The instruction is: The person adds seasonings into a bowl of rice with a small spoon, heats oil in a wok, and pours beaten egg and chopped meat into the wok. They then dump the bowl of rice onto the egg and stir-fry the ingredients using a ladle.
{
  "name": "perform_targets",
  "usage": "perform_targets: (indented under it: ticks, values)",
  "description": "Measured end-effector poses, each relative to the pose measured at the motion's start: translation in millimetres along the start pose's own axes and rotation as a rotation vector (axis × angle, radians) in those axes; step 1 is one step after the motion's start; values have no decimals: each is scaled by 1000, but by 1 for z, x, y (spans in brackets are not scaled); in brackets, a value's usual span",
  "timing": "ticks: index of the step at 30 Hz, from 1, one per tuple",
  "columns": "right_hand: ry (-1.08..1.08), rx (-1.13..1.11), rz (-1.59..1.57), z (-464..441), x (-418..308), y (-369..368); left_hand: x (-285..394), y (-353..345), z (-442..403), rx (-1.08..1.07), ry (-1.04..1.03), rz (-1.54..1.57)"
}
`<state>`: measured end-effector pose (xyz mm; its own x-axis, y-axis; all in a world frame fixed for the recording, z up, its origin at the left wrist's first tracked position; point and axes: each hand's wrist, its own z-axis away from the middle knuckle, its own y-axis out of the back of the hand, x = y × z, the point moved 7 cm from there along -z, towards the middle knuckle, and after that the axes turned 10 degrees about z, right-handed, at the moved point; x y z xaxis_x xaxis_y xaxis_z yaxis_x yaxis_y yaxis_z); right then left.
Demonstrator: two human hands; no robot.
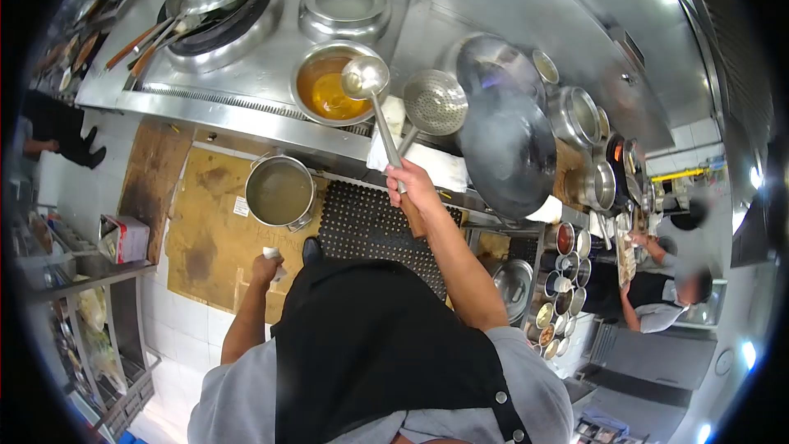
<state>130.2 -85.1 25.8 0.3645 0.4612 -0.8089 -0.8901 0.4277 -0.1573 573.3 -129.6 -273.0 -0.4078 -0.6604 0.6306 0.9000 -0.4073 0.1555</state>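
My right hand (pixel 413 188) is closed around the handle of a ladle (pixel 366 79), whose metal bowl hangs over the rim of a pot of amber oil (pixel 330 91). Beside the ladle is a perforated skimmer (pixel 436 102); its handle runs down toward the same hand, and I cannot tell whether the fingers touch it. To its right, a large dark wok (pixel 511 156) stands tilted in a haze of smoke. My left hand (pixel 266 268), low at my side, is a fist around a bunched white cloth (pixel 270 253).
On the floor stands a deep pot (pixel 281 191) beside a black rubber mat (pixel 370 230). Seasoning containers (pixel 563 280) line the right side. A co-worker (pixel 657 296) holds a tray (pixel 627 263) farther right. A shelf rack (pixel 99 337) stands at left.
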Motion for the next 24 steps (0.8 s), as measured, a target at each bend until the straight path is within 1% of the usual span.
perform_targets:
  ticks: [1,2,3,5,6,8,9,11,12,13,15,16,17,18,19,20,21,24]
  values:
    - [0,-62,-184,13,-5,5,16,-20,8,-52,54,46]
    - [-17,-96,-267,36,-11,8,25,-42,9,-50,80,80]
    - [6,-141,-340,56,-12,16,41,-70,13,-158,26,149]
    - [65,-204,-497,103,-5,43,88,-136,51,-299,32,296]
    - [76,-229,-552,129,-1,59,105,-172,65,-387,-25,292]
    - [145,-220,-591,180,9,104,135,-242,92,-556,-131,306]
    - [174,-225,-601,205,14,124,142,-278,103,-650,-70,213]
    - [188,-83,-531,256,26,172,155,-345,143,-765,63,252]
    - [180,0,-490,279,36,195,159,-380,159,-792,66,219]
    - [171,89,-428,299,47,218,161,-413,176,-817,73,192]
    - [165,247,-197,322,84,271,166,-471,215,-866,111,241]
    - [150,309,-101,332,93,285,169,-496,233,-882,121,213]
    - [138,369,0,342,98,298,168,-519,242,-864,165,268]
    - [127,428,103,349,98,311,171,-540,249,-850,156,308]
    - [97,477,135,352,92,314,173,-560,254,-835,146,344]
    - [71,463,131,345,92,322,175,-579,253,-761,140,398]
    - [47,449,127,332,95,332,181,-597,259,-714,177,465]
    - [107,224,-333,266,84,358,186,-645,236,-602,96,548]
